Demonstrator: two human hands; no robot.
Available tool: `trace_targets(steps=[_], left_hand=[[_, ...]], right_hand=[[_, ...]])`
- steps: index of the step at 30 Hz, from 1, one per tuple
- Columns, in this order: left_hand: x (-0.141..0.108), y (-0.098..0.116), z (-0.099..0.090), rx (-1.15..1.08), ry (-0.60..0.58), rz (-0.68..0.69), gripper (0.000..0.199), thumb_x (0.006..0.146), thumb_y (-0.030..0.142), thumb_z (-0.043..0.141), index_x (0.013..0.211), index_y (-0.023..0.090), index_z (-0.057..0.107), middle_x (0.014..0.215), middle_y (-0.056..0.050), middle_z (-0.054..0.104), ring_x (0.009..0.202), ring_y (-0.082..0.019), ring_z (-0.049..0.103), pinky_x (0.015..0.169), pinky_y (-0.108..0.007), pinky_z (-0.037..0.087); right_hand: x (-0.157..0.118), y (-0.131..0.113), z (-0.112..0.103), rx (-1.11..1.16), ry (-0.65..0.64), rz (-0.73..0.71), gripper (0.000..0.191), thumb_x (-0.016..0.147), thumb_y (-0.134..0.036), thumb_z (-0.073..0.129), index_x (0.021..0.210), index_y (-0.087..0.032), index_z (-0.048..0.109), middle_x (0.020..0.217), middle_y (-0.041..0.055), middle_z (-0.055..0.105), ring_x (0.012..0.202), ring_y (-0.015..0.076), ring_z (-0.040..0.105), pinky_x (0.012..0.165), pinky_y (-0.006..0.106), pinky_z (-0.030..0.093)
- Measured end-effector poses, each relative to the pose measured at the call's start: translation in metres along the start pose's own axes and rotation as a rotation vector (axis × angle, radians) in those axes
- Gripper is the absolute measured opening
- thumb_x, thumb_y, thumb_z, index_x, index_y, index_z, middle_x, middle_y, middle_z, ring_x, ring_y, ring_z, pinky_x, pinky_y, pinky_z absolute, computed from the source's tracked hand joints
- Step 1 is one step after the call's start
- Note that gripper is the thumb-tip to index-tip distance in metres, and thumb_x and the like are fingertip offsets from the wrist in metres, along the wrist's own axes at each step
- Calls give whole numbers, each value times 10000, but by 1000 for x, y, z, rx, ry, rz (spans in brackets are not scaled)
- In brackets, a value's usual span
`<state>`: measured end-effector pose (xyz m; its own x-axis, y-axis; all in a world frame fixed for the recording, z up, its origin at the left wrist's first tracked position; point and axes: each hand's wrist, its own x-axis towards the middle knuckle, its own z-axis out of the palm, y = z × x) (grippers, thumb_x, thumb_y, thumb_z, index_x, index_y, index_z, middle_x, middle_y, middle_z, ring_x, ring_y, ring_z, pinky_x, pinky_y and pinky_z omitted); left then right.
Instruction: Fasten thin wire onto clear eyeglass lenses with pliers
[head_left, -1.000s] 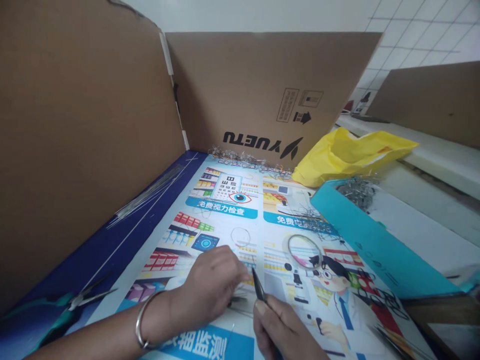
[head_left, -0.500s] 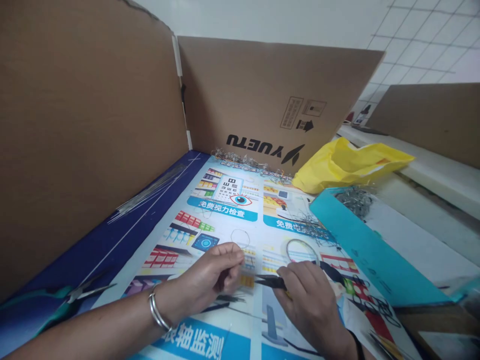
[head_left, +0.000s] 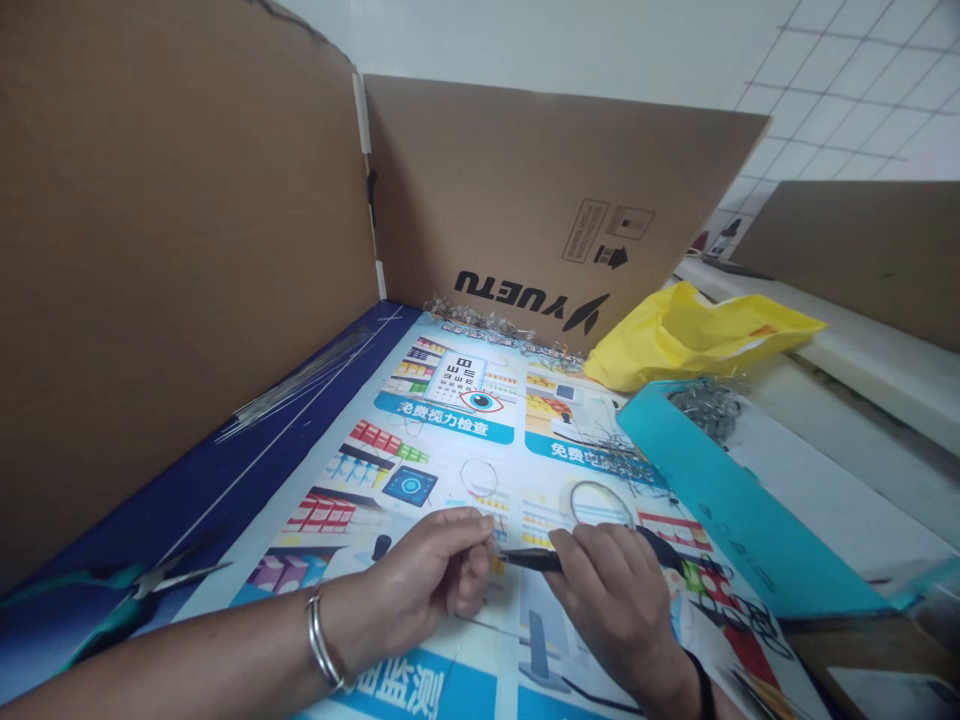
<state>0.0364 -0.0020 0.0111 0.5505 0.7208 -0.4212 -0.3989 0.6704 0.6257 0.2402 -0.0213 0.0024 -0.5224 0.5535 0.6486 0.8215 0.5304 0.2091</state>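
Holding a black tool (head_left: 531,559) over a printed sheet (head_left: 439,486), clamped in the fingers of the right hand (head_left: 619,592). Probably light, stiff; best gripped behind the tip. Aimed at the left hand (head_left: 433,562), with fingers pinched together; cannot tell whether on anything.

Matt brown cardboard panel (head_left: 487,170) at far edge of surface (head_left: 187,490); glossy printed poster (head_left: 517,470); thin metal wires (head_left: 300,385), left edge; shiny metal bangle (head_left: 322,640); smooth dark pointed hand tool (head_left: 531,559).
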Motion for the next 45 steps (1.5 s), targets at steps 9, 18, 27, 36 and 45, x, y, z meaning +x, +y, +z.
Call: trace_targets(steps=[9,18,27,36,45], left_hand=[[0,-5,3,-36,79,-33,239,759,319,600,637,136,507,480,33,487,351,-48,380,392,-190,235],[-2,-12,4,-62,106,-26,208,753,305,607,668,148,501,507,36,498,371,-51,388,394,-184,259],[-8,-7,7,-19,53,82,249,783,318,584,658,175,423,510,54,464,378,-44,346,417,-201,221],[-2,-1,1,58,23,87,277,766,371,586,656,190,407,470,73,440,353,-49,331,398,-216,206],[-1,-2,-1,73,8,103,269,802,355,545,647,190,400,464,69,437,357,-53,332,392,-217,206]], right_hand=[[-2,1,1,-3,26,-12,121,840,-219,537,932,-152,577,765,72,573,759,202,483,701,366,363],[-8,4,4,-41,23,-46,148,817,-165,539,958,-165,584,784,69,583,764,204,496,705,373,360],[-3,-1,-2,-44,-41,-52,63,824,-167,534,855,-174,588,617,12,495,629,150,421,620,334,298],[0,-1,3,-21,-71,-12,113,848,-177,486,848,-162,598,656,24,483,663,160,441,637,327,322],[-2,0,2,-4,-65,-18,97,829,-170,522,894,-150,592,686,40,514,692,175,447,661,343,331]])
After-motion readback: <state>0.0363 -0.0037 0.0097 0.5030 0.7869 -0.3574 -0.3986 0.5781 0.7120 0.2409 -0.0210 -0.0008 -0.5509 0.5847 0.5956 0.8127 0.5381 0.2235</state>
